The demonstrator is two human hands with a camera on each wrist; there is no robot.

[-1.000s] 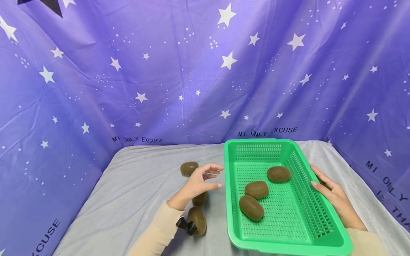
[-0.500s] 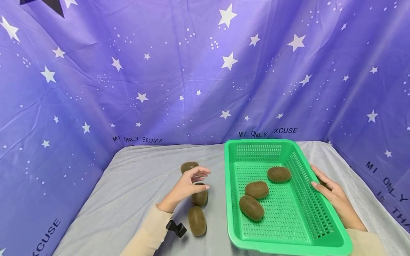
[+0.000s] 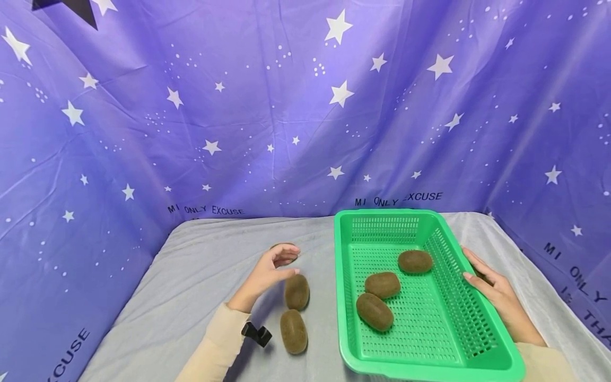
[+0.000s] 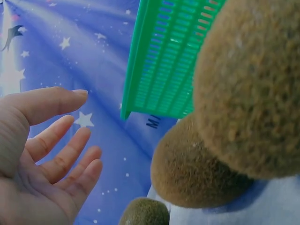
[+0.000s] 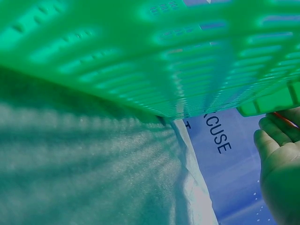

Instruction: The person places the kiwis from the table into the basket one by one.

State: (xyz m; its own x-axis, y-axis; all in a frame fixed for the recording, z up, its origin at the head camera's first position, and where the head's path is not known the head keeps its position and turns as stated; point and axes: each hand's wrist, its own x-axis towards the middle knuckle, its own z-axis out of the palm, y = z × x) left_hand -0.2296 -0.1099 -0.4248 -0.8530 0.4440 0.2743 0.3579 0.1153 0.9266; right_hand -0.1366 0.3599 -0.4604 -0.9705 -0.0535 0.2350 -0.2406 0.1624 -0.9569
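Note:
My left hand (image 3: 269, 268) hovers over the cloth with its fingers bent loosely and nothing between them, as the left wrist view also shows. Behind its fingers, the far kiwi (image 3: 280, 245) is mostly hidden. Nearer to me lie two more brown kiwis, one just below the thumb (image 3: 297, 292) and a front kiwi (image 3: 293, 332). My right hand (image 3: 498, 297) holds the right rim of a green plastic basket (image 3: 340, 297), thumb at the rim, fingers partly hidden beneath it. Inside the basket rest three kiwis: a back kiwi (image 3: 415, 261), a middle kiwi (image 3: 382, 285) and a front-left kiwi (image 3: 375, 312).
A grey cloth (image 3: 191, 276) covers the table. Purple curtains (image 3: 267, 106) with white stars hang behind and at both sides. A black clip-like piece (image 3: 256, 334) sits at my left wrist. The basket takes up the table's right side.
My left hand has moved left, away from the basket's edge, to the far kiwi, uncovering the two nearer kiwis on the cloth. The right hand and the basket stay in place.

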